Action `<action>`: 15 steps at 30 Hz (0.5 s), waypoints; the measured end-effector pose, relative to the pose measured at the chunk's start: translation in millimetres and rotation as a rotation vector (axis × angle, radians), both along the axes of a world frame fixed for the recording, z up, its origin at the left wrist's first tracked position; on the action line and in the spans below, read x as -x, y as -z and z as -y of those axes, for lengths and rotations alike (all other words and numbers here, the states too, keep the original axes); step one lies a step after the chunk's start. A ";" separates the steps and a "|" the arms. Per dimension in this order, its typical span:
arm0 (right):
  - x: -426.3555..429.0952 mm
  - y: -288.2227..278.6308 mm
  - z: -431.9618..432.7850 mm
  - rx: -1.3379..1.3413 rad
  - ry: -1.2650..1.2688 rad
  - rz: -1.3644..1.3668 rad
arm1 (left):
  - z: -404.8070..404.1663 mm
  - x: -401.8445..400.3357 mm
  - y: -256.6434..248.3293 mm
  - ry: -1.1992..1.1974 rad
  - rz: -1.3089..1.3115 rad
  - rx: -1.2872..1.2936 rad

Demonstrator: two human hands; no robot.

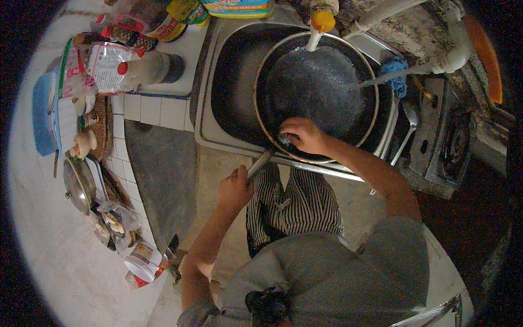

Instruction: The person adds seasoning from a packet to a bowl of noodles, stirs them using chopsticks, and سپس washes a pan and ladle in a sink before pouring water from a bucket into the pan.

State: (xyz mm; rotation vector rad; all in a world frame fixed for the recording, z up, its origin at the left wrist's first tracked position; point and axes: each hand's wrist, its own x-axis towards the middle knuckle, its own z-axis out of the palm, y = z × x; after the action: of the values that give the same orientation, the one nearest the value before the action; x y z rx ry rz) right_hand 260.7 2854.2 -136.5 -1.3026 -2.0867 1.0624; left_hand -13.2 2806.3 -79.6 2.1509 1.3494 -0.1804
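A large round pan (315,94) with a dark inside sits in the right part of the metal sink (204,118). My left hand (235,189) grips its handle (260,162), which points towards me over the sink's front edge. Inside the pan, near its front wall, my right hand (304,135) has its fingers curled over something small and pale, perhaps a scrubber; most of it is hidden. A stream of water (396,76) runs from the white faucet (453,59) at the right into the pan, where the bottom looks wet.
A second spout with an orange-yellow part (322,21) hangs over the pan's far rim. Right of the sink are a blue cloth (394,75), a ladle (410,122) and a gas stove (451,143). Bottles, packets, a lidded pot (79,186) and a plastic tub (143,261) stand at the left.
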 end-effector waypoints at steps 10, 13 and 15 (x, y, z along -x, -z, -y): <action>26.3 4.0 -45.5 -0.122 0.361 0.007 | -2.9 -6.3 -7.3 -0.004 -0.086 0.047; 15.8 9.8 -22.3 -0.087 0.244 -0.044 | 0.9 -1.9 0.3 0.007 -0.073 0.001; 4.1 12.5 -5.4 -0.040 0.114 -0.067 | -0.9 -3.8 -2.7 -0.005 -0.076 0.041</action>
State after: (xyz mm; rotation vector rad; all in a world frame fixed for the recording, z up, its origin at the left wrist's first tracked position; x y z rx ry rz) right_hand 256.6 2859.6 -149.1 -1.3306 -1.9505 0.9971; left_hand -9.3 2807.1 -76.8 2.1253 1.3813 -0.2886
